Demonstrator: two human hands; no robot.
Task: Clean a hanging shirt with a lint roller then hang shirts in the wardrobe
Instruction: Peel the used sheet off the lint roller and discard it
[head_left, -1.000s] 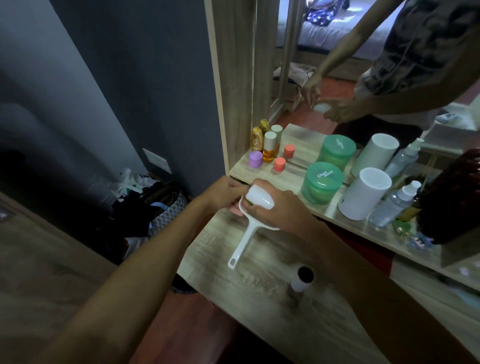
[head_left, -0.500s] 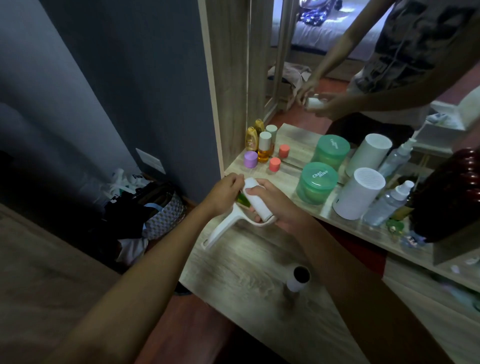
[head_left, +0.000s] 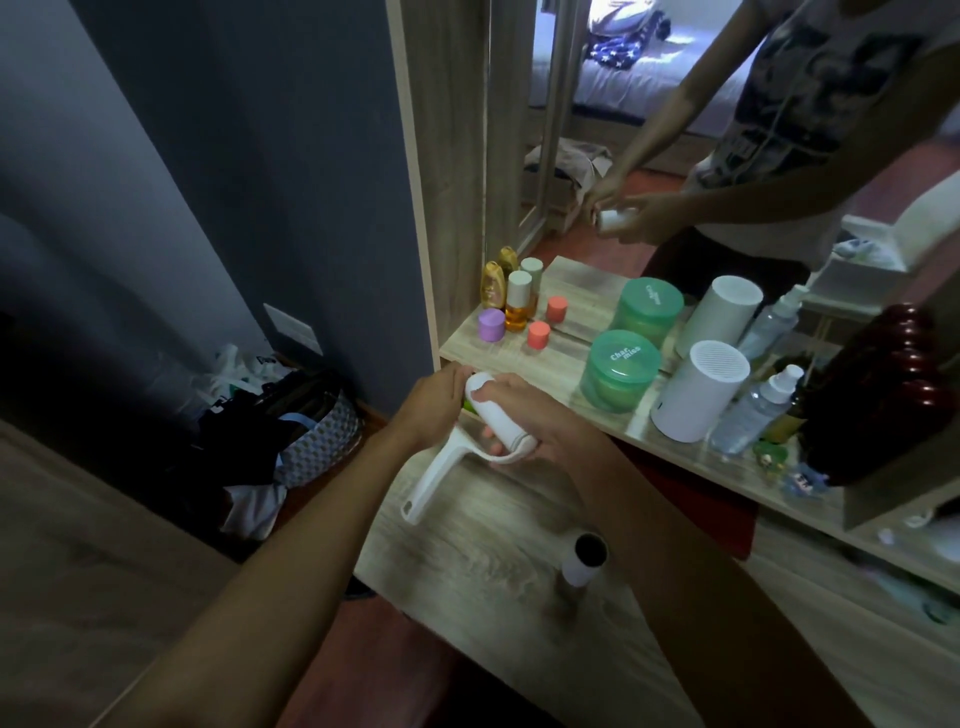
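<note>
Both hands grasp the white lint roller (head_left: 493, 421) over the wooden table (head_left: 493, 571) — left hand (head_left: 434, 402) pinching its top end, right hand (head_left: 540, 421) wrapping the roll.

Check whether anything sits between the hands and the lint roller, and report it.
Nothing visible does. The right hand grips the lint roller around its white roll, and the left hand holds the roll's far end. The handle hangs free above the wooden tabletop. The spare roll stands apart, nearer the camera.

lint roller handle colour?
White, same as the roll; the lint roller shows clearly in the head view, its handle pointing down-left.
</note>
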